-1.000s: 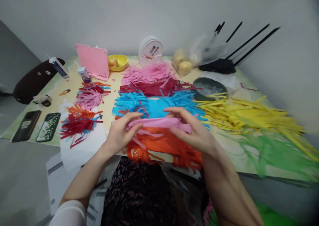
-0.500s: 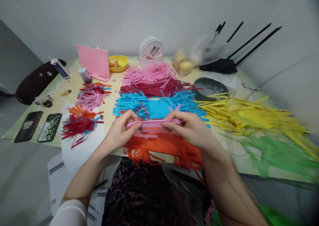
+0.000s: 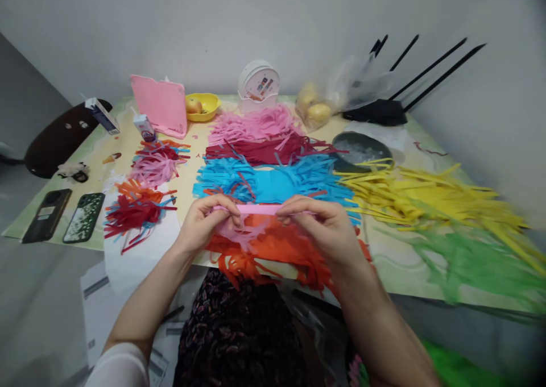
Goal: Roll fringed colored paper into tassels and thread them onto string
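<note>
Pink fringed paper strip (image 3: 256, 209) pinched between both hands, left (image 3: 205, 225) and right (image 3: 328, 231)

You pinch a folded pink strip (image 3: 259, 209) between your left hand (image 3: 203, 225) and right hand (image 3: 328, 228), above orange fringe (image 3: 281, 250) on the table (image 3: 396, 262).

left hand (image 3: 200, 231), right hand (image 3: 330, 236): bare; left sleeve (image 3: 119, 369): white, short; lap garment (image 3: 239, 333): dark, small reddish print

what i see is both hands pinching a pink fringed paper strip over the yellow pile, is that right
Not quite: in the head view the left hand and right hand pinch the pink fringed paper strip over the orange pile; the yellow pile lies to the right.
</note>
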`<action>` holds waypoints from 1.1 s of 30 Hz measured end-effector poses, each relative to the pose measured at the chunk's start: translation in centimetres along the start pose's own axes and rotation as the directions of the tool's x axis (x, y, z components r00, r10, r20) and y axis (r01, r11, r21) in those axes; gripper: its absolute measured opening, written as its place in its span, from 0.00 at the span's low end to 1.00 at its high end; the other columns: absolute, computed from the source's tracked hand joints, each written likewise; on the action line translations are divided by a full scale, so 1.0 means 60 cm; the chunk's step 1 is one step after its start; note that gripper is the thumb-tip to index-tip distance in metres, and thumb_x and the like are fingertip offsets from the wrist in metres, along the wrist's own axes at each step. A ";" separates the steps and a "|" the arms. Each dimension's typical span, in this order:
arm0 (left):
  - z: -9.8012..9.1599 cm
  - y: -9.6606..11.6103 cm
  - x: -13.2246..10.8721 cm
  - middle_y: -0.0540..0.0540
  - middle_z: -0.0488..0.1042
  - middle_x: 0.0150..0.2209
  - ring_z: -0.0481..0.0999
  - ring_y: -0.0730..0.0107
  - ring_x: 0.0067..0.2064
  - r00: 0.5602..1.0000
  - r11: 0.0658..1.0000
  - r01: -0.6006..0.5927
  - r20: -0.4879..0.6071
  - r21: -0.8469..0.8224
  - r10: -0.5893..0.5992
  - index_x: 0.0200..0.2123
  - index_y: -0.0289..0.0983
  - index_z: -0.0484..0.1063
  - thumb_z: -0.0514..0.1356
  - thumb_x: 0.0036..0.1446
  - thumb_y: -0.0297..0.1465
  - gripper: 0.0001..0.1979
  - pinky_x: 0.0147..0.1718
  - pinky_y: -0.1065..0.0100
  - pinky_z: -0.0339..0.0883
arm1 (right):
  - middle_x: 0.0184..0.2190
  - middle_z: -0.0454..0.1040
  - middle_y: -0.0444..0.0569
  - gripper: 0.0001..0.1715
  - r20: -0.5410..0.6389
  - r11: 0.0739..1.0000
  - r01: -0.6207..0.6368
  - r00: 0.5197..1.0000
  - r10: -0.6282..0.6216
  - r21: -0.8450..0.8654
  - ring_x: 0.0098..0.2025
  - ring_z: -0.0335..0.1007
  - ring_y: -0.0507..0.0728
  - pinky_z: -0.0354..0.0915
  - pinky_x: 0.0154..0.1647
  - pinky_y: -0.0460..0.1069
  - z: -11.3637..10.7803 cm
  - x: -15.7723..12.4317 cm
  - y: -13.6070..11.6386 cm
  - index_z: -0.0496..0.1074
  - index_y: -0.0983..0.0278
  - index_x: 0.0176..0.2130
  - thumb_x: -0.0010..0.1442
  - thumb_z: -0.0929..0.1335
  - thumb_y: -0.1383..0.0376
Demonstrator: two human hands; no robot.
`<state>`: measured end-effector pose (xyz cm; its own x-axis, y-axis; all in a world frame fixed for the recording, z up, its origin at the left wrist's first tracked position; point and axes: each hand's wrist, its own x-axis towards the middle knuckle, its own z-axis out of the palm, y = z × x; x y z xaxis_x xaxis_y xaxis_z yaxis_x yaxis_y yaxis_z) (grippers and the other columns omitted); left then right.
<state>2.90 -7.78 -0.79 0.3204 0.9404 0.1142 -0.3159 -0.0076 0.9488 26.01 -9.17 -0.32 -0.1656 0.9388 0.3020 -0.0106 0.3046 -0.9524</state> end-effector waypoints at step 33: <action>0.009 0.013 -0.009 0.46 0.80 0.29 0.79 0.72 0.26 0.993 0.974 0.118 0.010 0.191 -0.122 0.39 0.33 0.78 0.65 0.57 0.34 0.10 0.30 0.71 0.74 | 0.27 0.82 0.47 0.08 -0.074 0.981 -0.190 0.979 0.187 -0.034 0.28 0.79 0.55 0.76 0.32 0.49 0.016 -0.011 0.003 0.79 0.62 0.36 0.57 0.73 0.61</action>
<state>2.98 -8.46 0.07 0.3654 0.9309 0.0007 -0.0994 0.0383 0.9943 25.17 -9.90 -0.71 -0.0907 0.9886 0.1206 0.0547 0.1258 -0.9905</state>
